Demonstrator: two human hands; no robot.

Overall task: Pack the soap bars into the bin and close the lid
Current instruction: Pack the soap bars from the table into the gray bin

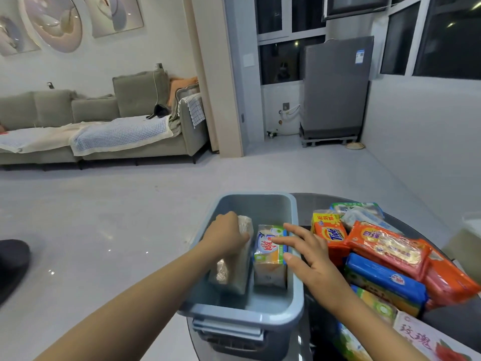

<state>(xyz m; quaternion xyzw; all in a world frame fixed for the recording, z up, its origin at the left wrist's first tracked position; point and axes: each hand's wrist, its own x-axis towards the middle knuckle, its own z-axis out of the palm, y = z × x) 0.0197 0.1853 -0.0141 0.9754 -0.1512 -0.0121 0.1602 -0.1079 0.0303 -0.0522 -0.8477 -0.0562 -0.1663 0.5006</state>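
Dark round glass tabletop [312, 204] at the edge of a pale-tiled living room carries the open grey-blue plastic bin [294, 282], where the left hand [229, 235] is curled over the top of a clear-wrapped pale soap bar [234, 269] standing on end, and the right hand [309, 256] rests spread, fingers touching a white-and-green wrapped soap bar [269, 254] beside it. Those 2 bars look stiff, fairly heavy and slick in film, best gripped across the narrow sides. More bright packs [385, 251] lie heaped just right of the right hand; no lid is visible.
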